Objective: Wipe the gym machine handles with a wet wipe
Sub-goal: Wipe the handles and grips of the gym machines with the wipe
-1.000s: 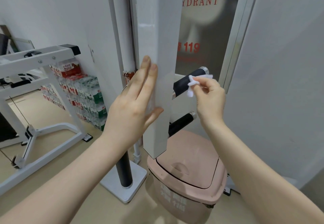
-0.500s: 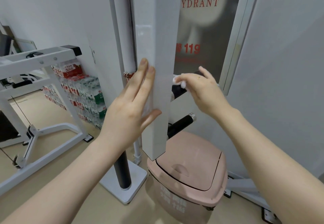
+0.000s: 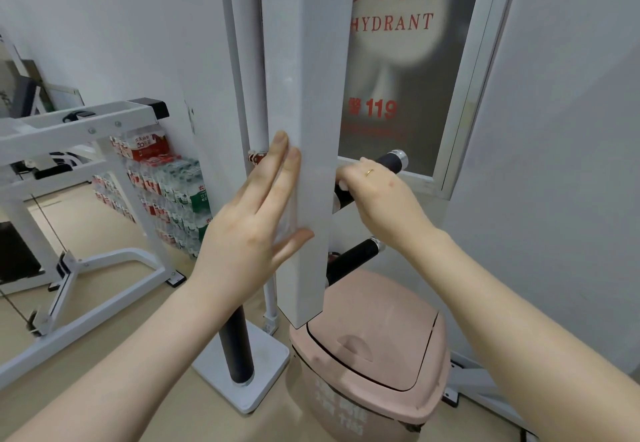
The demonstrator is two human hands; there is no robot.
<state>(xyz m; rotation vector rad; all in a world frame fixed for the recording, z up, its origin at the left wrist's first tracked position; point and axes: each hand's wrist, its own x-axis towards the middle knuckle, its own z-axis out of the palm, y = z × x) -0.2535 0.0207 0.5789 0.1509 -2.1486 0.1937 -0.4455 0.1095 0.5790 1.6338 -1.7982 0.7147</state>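
Upper black handle (image 3: 388, 164), jutting toward two o'clock from behind the white square post (image 3: 311, 130), just right of centre in view. Right hand (image 3: 377, 196) curled over the handle's inner stretch, fingers wrapped round it; wet wipe hidden beneath the palm, so not confirmable here, only a chrome end cap and a short black length showing past the knuckles. Gold ring on one finger. Left hand (image 3: 256, 230) at nine o'clock of the post, fingers straight and together, flat against the post's face, thumb hooked at the near edge, steadying. Second black handle (image 3: 356, 258) lower down, at five o'clock of the post, untouched and apart from both hands. Best done, by judgement: firm wrap kept all the way round, slide outward to the cap with a slight twist so the underside gets covered, post held still meanwhile, then the lower handle likely next. Pink swing-lid bin (image 3: 370, 365) directly beneath, at six o'clock, close to the post's base. White base plate with a black roller (image 3: 237, 348) at seven o'clock. Behind, at one o'clock, a fire hydrant cabinet door (image 3: 398, 61) with red lettering. At nine o'clock, a white machine frame (image 3: 69, 130) and stacked packs of bottled water (image 3: 166, 192) against a white wall, on beige flooring.
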